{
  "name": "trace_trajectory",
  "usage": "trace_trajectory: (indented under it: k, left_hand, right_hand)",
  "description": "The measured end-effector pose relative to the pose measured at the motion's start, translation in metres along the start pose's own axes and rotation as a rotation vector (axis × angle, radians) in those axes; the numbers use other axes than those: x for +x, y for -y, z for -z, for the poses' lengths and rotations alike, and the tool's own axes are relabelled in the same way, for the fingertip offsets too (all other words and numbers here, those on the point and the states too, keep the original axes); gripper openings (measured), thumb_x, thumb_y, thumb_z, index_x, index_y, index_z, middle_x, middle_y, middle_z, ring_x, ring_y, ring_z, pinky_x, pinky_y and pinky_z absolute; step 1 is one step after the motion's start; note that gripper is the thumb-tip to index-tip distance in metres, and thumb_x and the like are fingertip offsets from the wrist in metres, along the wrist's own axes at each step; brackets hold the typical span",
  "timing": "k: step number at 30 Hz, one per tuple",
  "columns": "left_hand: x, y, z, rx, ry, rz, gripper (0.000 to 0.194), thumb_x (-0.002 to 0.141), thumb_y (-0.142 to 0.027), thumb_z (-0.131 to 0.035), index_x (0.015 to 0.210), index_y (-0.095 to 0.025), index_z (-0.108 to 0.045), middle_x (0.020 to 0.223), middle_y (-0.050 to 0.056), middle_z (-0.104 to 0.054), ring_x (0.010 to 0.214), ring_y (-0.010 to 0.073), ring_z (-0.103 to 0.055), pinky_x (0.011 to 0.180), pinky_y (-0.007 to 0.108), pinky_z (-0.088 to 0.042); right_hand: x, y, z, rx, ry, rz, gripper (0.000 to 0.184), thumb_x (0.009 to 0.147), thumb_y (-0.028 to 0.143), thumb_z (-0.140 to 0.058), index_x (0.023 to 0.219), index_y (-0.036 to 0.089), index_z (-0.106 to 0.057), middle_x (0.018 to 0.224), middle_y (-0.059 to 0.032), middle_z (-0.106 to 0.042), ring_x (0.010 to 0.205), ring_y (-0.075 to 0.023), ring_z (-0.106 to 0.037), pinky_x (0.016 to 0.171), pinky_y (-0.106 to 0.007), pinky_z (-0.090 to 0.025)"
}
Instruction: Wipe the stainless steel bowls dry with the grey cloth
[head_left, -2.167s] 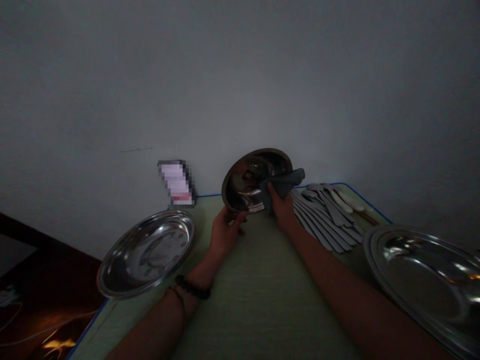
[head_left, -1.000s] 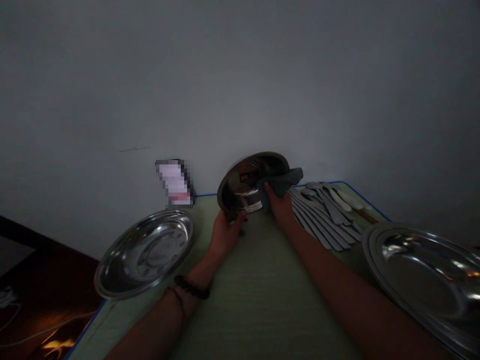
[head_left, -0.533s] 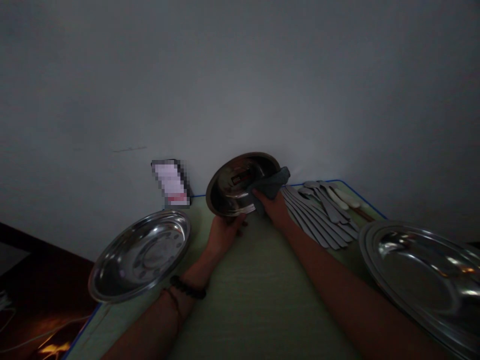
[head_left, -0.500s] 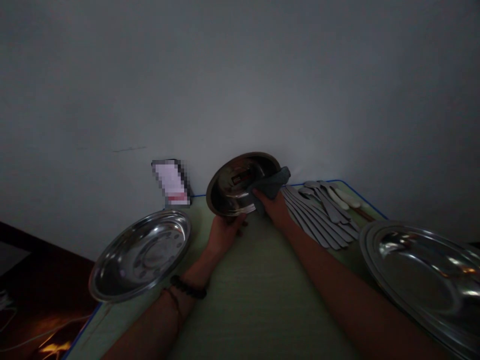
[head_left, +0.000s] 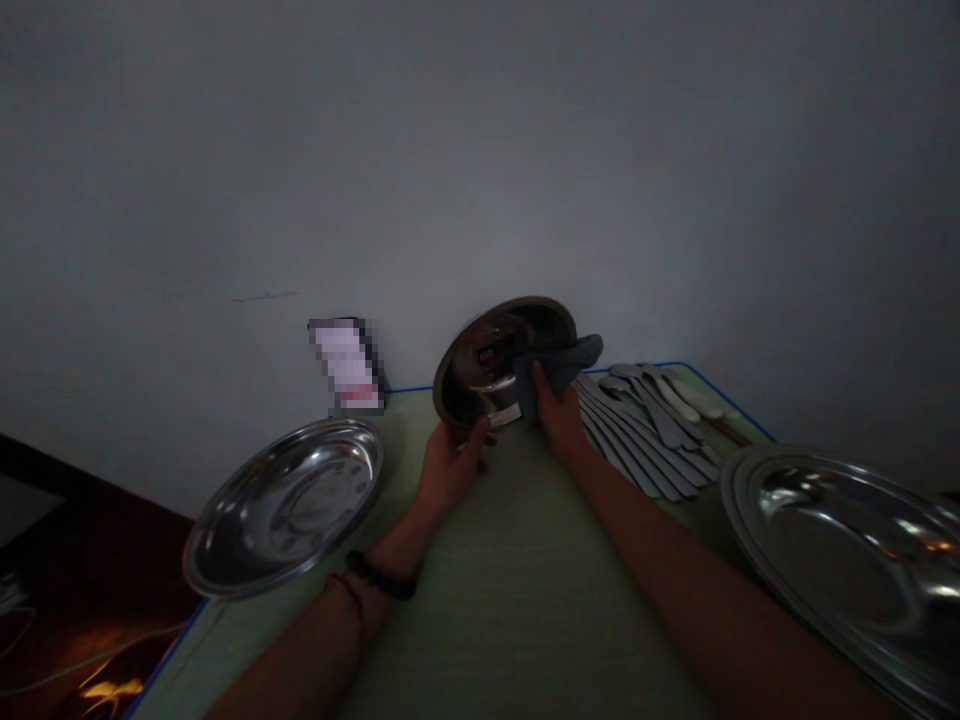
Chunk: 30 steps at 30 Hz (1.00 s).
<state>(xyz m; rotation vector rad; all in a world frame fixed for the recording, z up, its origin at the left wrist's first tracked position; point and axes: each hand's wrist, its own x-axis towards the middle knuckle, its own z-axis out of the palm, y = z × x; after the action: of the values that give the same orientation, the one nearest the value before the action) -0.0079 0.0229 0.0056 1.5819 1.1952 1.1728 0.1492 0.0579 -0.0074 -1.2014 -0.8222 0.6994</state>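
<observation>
My left fingers (head_left: 480, 435) clamp the shiny, tilted steel bowl (head_left: 480, 385); my right ones pinch a grey-blue cloth (head_left: 559, 368) at its rim, near the table's (head_left: 510, 600) far edge.

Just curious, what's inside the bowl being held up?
Inside the metal bowl, a dark rectangular patch shows, perhaps a label or reflection. The grey cloth in the right hand hides part of its right side; anything beneath cannot be seen.
</observation>
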Motion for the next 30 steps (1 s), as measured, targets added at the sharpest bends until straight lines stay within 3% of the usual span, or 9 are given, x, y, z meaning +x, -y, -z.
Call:
trace_trajectory:
  k: [3,8,10,16,18,21,25,30]
  left_hand:
    - [0.0021,0.0023,0.0000,0.001,0.056,0.030,0.042,0.076,-0.049,-0.062,0.094,-0.011,-0.061,0.076,0.010,-0.072,0.054,0.0167,-0.065,0.041,0.024,-0.050]
    - [0.0032,0.0022,0.0006,-0.102,0.109,0.036,0.041,0.078,-0.044,-0.062,0.103,-0.012,-0.061,0.099,0.015,-0.072,0.062,0.0177,-0.069,0.042,0.023,-0.050]
    - [0.0031,0.0027,0.0005,-0.098,0.102,0.050,0.041,0.078,-0.043,-0.062,0.103,-0.011,-0.061,0.097,0.015,-0.073,0.060,0.0172,-0.068,0.043,0.023,-0.050]
    - [0.0012,0.0033,0.0011,-0.043,-0.029,0.097,0.046,0.080,-0.053,-0.057,0.103,-0.013,-0.060,0.065,0.003,-0.068,0.035,0.0088,-0.050,0.034,0.021,-0.040]
    - [0.0004,0.0006,0.0015,-0.086,-0.059,0.074,0.048,0.080,-0.054,-0.056,0.106,-0.014,-0.058,0.068,0.002,-0.067,0.038,0.0088,-0.050,0.034,0.020,-0.040]
    - [-0.0004,-0.0035,0.0004,-0.143,0.019,0.037,0.053,0.076,-0.054,-0.061,0.109,-0.013,-0.056,0.080,0.007,-0.069,0.051,0.0126,-0.059,0.037,0.021,-0.043]
    - [-0.0021,-0.0051,-0.0029,-0.121,0.113,0.107,0.052,0.077,-0.056,-0.058,0.105,-0.012,-0.058,0.076,0.006,-0.070,0.040,0.0081,-0.051,0.039,0.021,-0.041]
    - [-0.0023,-0.0023,-0.0044,-0.018,0.028,0.134,0.046,0.079,-0.057,-0.055,0.088,-0.012,-0.062,0.067,0.004,-0.067,0.035,0.0077,-0.048,0.034,0.022,-0.037]
  right_hand:
    - [-0.0016,0.0012,0.0002,-0.012,0.017,0.038,0.049,0.076,0.056,-0.059,0.100,0.014,-0.069,0.104,-0.0134,-0.071,0.110,-0.0277,-0.062,0.096,-0.043,-0.046]
    - [-0.0044,-0.0015,-0.0010,-0.055,0.232,0.149,0.038,0.070,0.046,-0.069,0.097,0.019,-0.070,0.101,-0.0095,-0.073,0.107,-0.0274,-0.063,0.095,-0.043,-0.047]
    - [-0.0051,-0.0025,-0.0008,-0.068,0.279,0.140,0.034,0.068,0.043,-0.072,0.092,0.019,-0.070,0.096,-0.0094,-0.073,0.103,-0.0281,-0.065,0.093,-0.044,-0.049]
    - [-0.0017,-0.0027,0.0033,-0.021,0.162,0.047,0.043,0.069,0.051,-0.068,0.097,0.018,-0.069,0.097,-0.0090,-0.073,0.100,-0.0269,-0.066,0.089,-0.043,-0.051]
    - [-0.0015,-0.0011,0.0039,-0.010,0.113,0.035,0.044,0.071,0.052,-0.067,0.097,0.017,-0.068,0.099,-0.0091,-0.073,0.101,-0.0260,-0.066,0.089,-0.041,-0.051]
    - [-0.0044,0.0017,0.0022,-0.009,0.059,0.043,0.044,0.074,0.053,-0.064,0.099,0.016,-0.068,0.101,-0.0098,-0.072,0.104,-0.0253,-0.064,0.091,-0.039,-0.050]
    - [-0.0090,0.0027,-0.0019,-0.065,0.167,0.104,0.038,0.075,0.050,-0.064,0.094,0.018,-0.069,0.095,-0.0094,-0.073,0.104,-0.0267,-0.065,0.091,-0.041,-0.050]
    - [-0.0051,0.0004,-0.0006,-0.081,0.108,0.061,0.043,0.072,0.053,-0.065,0.094,0.016,-0.069,0.094,-0.0117,-0.073,0.102,-0.0300,-0.065,0.089,-0.045,-0.050]
